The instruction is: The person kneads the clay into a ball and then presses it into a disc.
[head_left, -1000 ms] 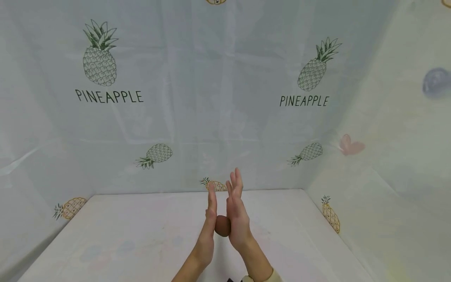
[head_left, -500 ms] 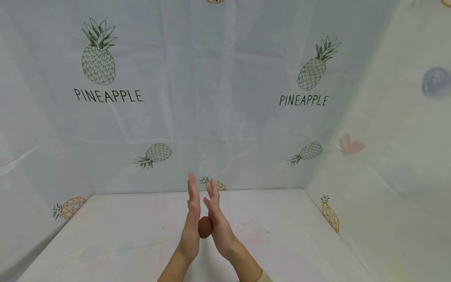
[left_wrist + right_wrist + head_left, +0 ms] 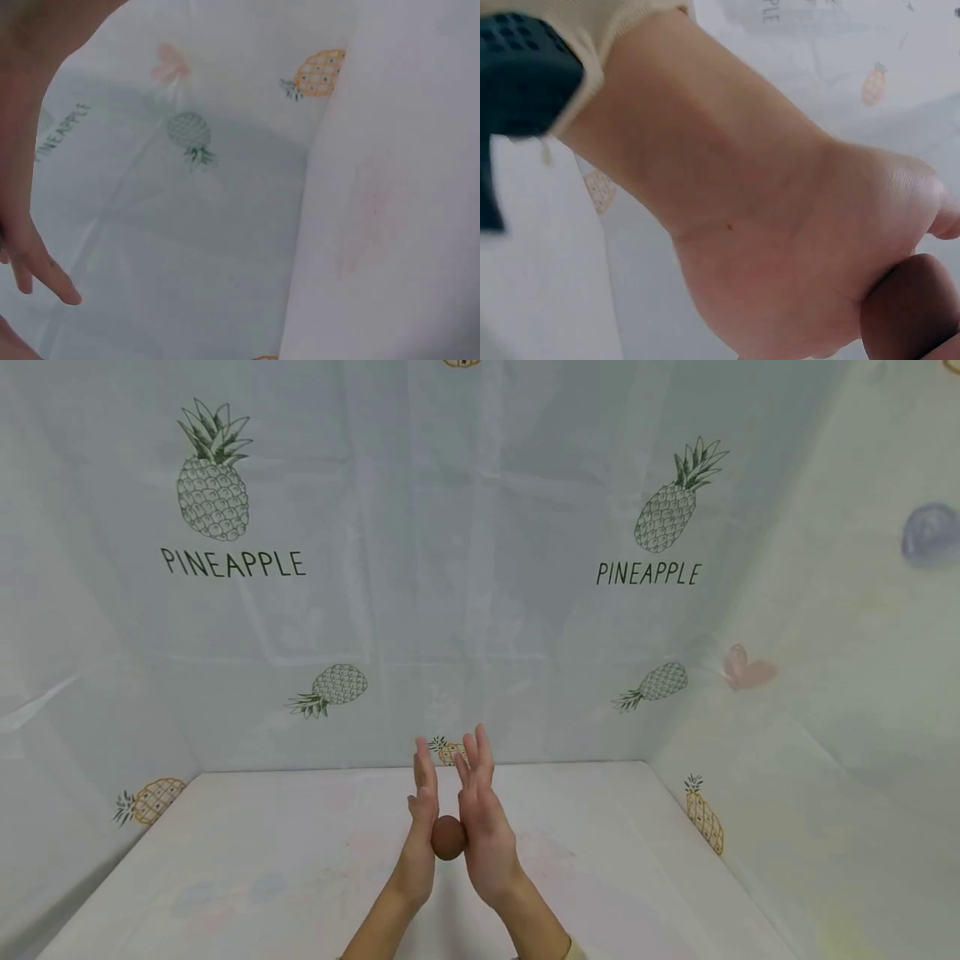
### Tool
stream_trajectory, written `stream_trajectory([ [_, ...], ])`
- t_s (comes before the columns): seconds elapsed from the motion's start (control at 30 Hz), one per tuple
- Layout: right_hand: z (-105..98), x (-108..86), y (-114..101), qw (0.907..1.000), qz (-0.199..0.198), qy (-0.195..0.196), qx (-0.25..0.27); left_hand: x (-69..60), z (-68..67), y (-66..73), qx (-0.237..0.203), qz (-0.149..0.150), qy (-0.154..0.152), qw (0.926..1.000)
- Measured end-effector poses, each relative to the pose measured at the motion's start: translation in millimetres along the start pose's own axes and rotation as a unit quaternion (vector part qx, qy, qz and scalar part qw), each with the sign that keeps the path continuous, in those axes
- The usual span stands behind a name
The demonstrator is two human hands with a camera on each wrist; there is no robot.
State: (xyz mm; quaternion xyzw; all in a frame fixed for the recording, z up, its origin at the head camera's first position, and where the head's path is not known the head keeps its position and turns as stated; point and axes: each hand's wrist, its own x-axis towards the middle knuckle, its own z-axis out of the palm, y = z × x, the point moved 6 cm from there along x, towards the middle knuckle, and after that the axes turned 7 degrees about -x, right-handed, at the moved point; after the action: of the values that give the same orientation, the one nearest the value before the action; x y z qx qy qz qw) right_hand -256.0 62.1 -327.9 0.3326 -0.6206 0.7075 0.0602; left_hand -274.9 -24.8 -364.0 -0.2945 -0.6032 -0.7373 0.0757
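A ball (image 3: 448, 839) was pressed between the left hand (image 3: 422, 831) and right hand (image 3: 487, 835) above the counter (image 3: 285, 852); both hands' fingers (image 3: 483, 753) were extended, unclenched.

Brown ball (image 3: 448, 837), pineapple-patterned grey cloth (image 3: 457, 577)

A cream sleeve (image 3: 604, 34) is worn — against it, a dark teal, grid-marked piece (image 3: 532, 90).

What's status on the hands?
Left hand and right hand: palms facing, fingers extended. Brown round ball: held between palms, above white table. Nothing visibly in the way.
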Motion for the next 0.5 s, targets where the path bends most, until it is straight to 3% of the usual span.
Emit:
stream_trajectory([
  [0.13,-20,2.3,-1,0.9984,-0.027,0.047,-0.018,-4.9,19.5,-1.4,-0.008,0.003,-0.039,0.9992],
  [0.27,-36,5.8,4,0.9957,-0.022,0.086,-0.026,-8.5,34.2,5.5,-0.022,0.001,-0.065,0.9977],
  [0.4,-41,8.7,17,0.9954,0.006,0.090,-0.032,-11.6,37.8,14.6,-0.021,-0.002,-0.067,0.9975],
  [0.5,-33,8.7,30,0.9961,0.044,0.066,-0.038,-11.9,32.8,22.6,-0.013,0.010,-0.055,0.9984],
])
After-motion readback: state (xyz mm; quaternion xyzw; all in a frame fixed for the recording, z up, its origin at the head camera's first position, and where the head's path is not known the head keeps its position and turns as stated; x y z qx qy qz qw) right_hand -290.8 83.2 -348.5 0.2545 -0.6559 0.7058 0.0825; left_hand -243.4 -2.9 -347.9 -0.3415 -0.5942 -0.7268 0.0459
